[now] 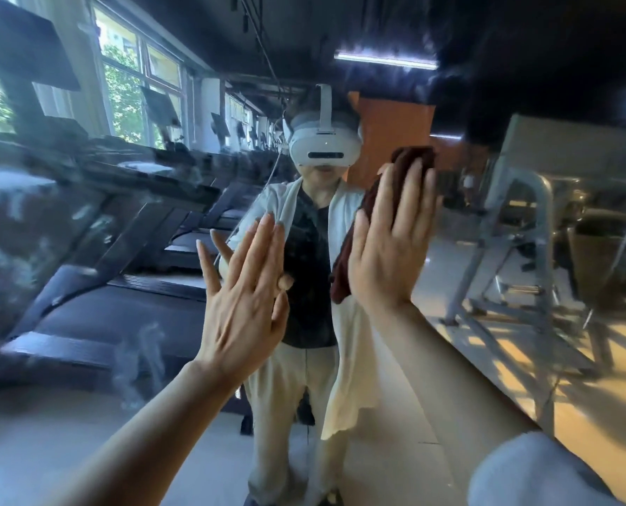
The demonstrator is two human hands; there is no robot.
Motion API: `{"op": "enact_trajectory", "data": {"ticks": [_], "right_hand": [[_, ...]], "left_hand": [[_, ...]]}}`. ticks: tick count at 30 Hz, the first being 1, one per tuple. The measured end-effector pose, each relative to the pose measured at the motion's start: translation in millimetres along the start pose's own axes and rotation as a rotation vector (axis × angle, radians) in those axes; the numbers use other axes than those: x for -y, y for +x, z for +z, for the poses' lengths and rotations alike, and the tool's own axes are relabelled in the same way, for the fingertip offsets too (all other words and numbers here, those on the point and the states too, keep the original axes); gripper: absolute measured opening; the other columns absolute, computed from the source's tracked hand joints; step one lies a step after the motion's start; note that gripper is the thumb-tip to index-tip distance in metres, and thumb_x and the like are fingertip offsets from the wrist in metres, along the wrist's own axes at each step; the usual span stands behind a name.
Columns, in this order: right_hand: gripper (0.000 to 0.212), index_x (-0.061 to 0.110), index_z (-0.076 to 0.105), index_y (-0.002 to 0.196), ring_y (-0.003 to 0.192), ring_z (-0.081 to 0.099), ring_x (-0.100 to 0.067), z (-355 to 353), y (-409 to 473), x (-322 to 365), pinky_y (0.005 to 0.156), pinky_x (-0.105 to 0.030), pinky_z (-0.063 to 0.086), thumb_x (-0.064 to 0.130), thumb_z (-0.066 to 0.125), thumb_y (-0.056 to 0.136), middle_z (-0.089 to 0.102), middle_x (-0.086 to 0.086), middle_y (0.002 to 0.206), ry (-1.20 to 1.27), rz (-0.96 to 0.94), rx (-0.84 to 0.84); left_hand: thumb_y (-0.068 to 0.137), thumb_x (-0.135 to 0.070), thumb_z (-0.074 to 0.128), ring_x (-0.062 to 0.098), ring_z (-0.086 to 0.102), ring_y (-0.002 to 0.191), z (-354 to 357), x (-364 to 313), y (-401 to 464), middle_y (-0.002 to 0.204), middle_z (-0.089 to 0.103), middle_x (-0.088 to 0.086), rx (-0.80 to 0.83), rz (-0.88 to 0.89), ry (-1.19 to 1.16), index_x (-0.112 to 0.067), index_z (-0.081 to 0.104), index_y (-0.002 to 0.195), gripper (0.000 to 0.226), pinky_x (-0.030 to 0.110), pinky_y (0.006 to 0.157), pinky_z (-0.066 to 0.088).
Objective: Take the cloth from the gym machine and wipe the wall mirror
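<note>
Head view puts us face to face with the wall mirror [85, 220], which fills nearly the whole frame and carries pale smears across its left side. At the far left of the frame we see reflected treadmills [129, 272] in a row running back toward bright windows [136, 85] in the upper left.

Left of centre, our left hand [244, 297] is raised with the fingers straight and spread a little, palm flat toward the glass and holding nothing; its reflected fingertips meet ours at the surface.

At centre the mirror shows the person we are: a white headset [324, 147] over the eyes, a light open shirt [344, 323] over a dark top, and pale trousers.

Just right of centre, our right hand [390, 246] is also up, fingers straight and close together, pressing a dark red cloth [406, 166] flat against the mirror. The cloth shows above the fingertips and runs down along the left edge of the hand, sandwiched between palm and glass. Whether the thumb hooks round it we cannot tell.

At the right of the frame we see a reflected grey metal gym machine [538, 228] standing on a sunlit floor, and a ceiling strip light [384, 59] glows in the upper right.
</note>
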State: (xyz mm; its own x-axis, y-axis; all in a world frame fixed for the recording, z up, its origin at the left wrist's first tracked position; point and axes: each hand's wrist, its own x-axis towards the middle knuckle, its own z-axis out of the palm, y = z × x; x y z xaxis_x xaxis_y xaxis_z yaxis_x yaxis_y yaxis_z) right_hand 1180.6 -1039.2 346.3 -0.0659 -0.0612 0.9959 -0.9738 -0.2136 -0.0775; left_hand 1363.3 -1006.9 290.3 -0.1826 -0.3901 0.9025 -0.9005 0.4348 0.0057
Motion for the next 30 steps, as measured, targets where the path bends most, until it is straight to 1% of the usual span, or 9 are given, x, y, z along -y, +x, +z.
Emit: {"op": "enact_trajectory", "data": {"ticks": [4,6,9,11,13,17,20,24,30], "right_hand": [[0.055,0.004,0.034,0.154,0.152,0.022,-0.034,17,-29,50,0.126,-0.044,0.012,0.027,0.044,0.105,0.024,-0.017,0.162,0.041,-0.247,0.130],[0.057,0.009,0.031,0.156,0.152,0.023,-0.031,16,-40,47,0.124,-0.046,0.021,0.026,0.050,0.104,0.025,-0.014,0.163,0.032,-0.415,0.192],[0.059,0.013,0.034,0.156,0.152,0.024,-0.028,3,-43,12,0.125,-0.042,0.018,0.022,0.054,0.102,0.025,-0.010,0.163,-0.015,-0.631,0.262],[0.057,0.011,0.033,0.155,0.150,0.025,-0.031,-11,-30,-23,0.126,-0.042,0.015,0.023,0.050,0.103,0.026,-0.013,0.161,-0.079,-0.532,0.222],[0.051,0.006,0.032,0.155,0.150,0.024,-0.038,-20,-3,-49,0.126,-0.045,0.015,0.025,0.039,0.108,0.028,-0.021,0.161,-0.131,-0.285,0.128],[0.053,0.001,0.035,0.154,0.150,0.023,-0.042,-7,44,-8,0.125,-0.049,0.015,0.026,0.037,0.108,0.028,-0.025,0.160,-0.060,0.017,-0.016],[0.054,0.004,0.032,0.156,0.153,0.020,-0.036,5,43,27,0.127,-0.044,0.009,0.027,0.039,0.107,0.025,-0.019,0.163,-0.034,-0.184,0.083],[0.052,0.008,0.032,0.157,0.153,0.019,-0.032,-21,32,-33,0.126,-0.044,0.014,0.027,0.040,0.108,0.025,-0.016,0.164,-0.099,-0.513,0.209],[0.057,0.004,0.029,0.157,0.151,0.018,-0.042,-45,86,-98,0.120,-0.058,0.022,0.032,0.031,0.107,0.021,-0.024,0.163,-0.144,0.169,-0.014]], "left_hand": [[0.097,-0.016,0.050,0.022,0.014,0.153,4,13,-2,0.165,0.019,0.010,-0.077,-0.073,-0.017,-0.003,0.023,0.157,0.067,0.063,0.119,-0.005],[0.097,-0.014,0.048,0.022,0.015,0.153,7,13,-3,0.165,0.020,0.010,-0.077,-0.081,-0.020,-0.003,0.023,0.156,0.065,0.064,0.119,-0.003],[0.097,-0.018,0.049,0.023,0.017,0.153,8,5,-2,0.164,0.021,0.011,-0.066,-0.053,-0.018,-0.003,0.026,0.156,0.065,0.061,0.120,-0.006],[0.096,-0.021,0.050,0.023,0.019,0.152,7,-1,2,0.164,0.023,0.010,-0.065,-0.037,-0.006,-0.003,0.027,0.156,0.066,0.058,0.120,-0.009],[0.093,-0.022,0.051,0.025,0.024,0.150,5,-4,6,0.162,0.027,0.010,-0.072,-0.033,0.027,-0.004,0.031,0.154,0.067,0.058,0.120,-0.009],[0.087,-0.022,0.053,0.029,0.047,0.135,-2,-6,13,0.150,0.048,0.012,-0.103,-0.041,0.063,-0.004,0.047,0.146,0.062,0.059,0.121,-0.006],[0.087,-0.020,0.054,0.031,0.055,0.123,-8,-12,32,0.136,0.058,0.012,-0.156,-0.044,0.035,-0.005,0.054,0.140,0.055,0.059,0.121,-0.002],[0.092,-0.022,0.058,0.029,0.044,0.137,-13,-29,69,0.148,0.050,0.012,-0.170,0.045,0.007,-0.004,0.048,0.145,0.057,0.058,0.122,-0.001],[0.092,-0.027,0.054,0.028,0.019,0.152,-23,-36,107,0.163,0.025,0.013,-0.102,0.162,0.047,0.000,0.034,0.152,0.069,0.044,0.122,-0.016]]}}
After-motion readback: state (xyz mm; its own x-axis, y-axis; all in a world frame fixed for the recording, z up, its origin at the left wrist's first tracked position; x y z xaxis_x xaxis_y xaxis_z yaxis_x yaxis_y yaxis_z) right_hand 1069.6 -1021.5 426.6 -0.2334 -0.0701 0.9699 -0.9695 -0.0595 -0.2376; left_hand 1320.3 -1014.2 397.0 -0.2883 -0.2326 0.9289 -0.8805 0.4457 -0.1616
